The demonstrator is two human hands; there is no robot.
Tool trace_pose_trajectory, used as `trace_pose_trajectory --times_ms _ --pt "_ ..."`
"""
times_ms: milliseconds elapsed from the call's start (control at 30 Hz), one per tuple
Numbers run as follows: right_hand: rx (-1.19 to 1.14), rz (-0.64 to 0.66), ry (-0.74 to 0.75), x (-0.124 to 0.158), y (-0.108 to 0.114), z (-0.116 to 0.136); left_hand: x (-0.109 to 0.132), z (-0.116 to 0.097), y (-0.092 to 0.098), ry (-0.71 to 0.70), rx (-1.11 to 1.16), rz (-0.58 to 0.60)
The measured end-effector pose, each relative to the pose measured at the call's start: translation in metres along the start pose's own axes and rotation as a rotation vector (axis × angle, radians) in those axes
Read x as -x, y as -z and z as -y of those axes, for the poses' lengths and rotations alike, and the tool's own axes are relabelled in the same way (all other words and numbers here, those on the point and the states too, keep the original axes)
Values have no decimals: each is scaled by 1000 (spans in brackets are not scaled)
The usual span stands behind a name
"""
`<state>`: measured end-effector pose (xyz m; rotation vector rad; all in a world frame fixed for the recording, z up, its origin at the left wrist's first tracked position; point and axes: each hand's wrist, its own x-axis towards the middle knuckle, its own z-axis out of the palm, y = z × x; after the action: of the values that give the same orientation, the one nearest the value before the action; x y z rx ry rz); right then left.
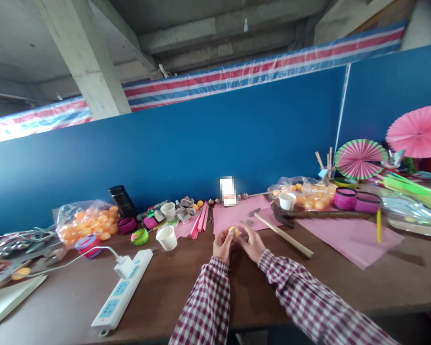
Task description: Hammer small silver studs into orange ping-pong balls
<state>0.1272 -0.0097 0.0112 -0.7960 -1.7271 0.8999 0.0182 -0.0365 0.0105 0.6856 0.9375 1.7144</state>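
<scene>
A small orange ball [233,232] is held between my two hands over the brown table, with something small and shiny at its front that is too small to make out. The fingers of my left hand [222,244] are closed around the ball's left side. My right hand [252,243] pinches it from the right. Just beyond my hands lies a pink sheet [224,218]. To the right of my right hand, a hammer with a wooden handle [287,237] rests partly on that sheet.
A white power strip [124,292] with a plugged-in cable lies at front left. White paper cups [166,238] and a bag of orange balls [89,223] stand behind it. A wooden tray [323,213], purple rolls [367,202] and another pink sheet [359,242] are on the right.
</scene>
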Motion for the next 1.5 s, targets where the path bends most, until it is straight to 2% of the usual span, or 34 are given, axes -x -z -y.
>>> trace_pose_trajectory --times_ms 333,567,733,1000,1500 --pt "44 49 27 2 2 2 3 -4 -3 -34 -10 13" --pt "6 2 -8 -2 3 3 0 0 -1 -14 -27 -21" --pt "-38 38 8 -2 4 7 0 0 0 -14 -3 -33" --pt "22 30 14 0 2 3 2 -2 -1 -15 -24 -49" --pt "135 4 41 1 4 0 0 3 1 -53 -82 17"
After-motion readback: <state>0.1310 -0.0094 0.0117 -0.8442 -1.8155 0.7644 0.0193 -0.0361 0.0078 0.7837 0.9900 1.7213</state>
